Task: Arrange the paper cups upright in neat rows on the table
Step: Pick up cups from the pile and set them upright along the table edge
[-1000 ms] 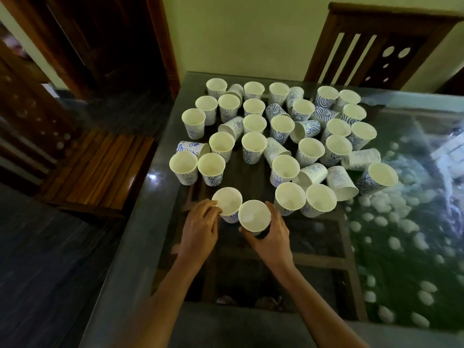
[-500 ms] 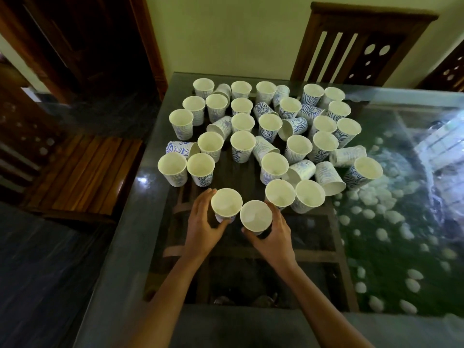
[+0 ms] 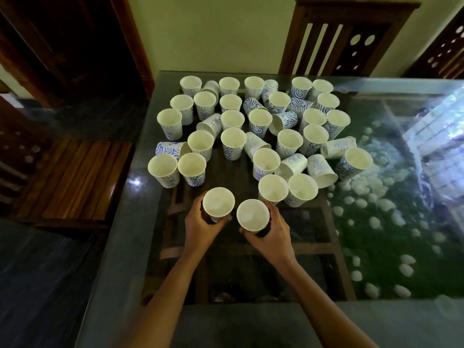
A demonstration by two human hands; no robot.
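Many white paper cups with blue swirl print crowd the far half of the glass table [image 3: 130, 247]. Most stand upright; several lie on their sides, such as one at the left [image 3: 168, 148] and one at the right [image 3: 337, 147]. My left hand [image 3: 200, 228] grips an upright cup [image 3: 218, 203] at the near edge of the group. My right hand [image 3: 273, 234] grips another upright cup [image 3: 253, 215] just to its right. Two upright cups [image 3: 273, 188] [image 3: 302, 187] stand right behind my right hand.
A wooden chair [image 3: 67, 177] stands at the table's left side and another chair back [image 3: 346, 33] at the far end. White pebbles on green [image 3: 376, 222] show under the glass on the right. The table's near part shows dark wooden framing.
My left hand has closed round its cup, from touching its side to gripping it. Both held cups sit slightly nearer me. The view has shifted a little.
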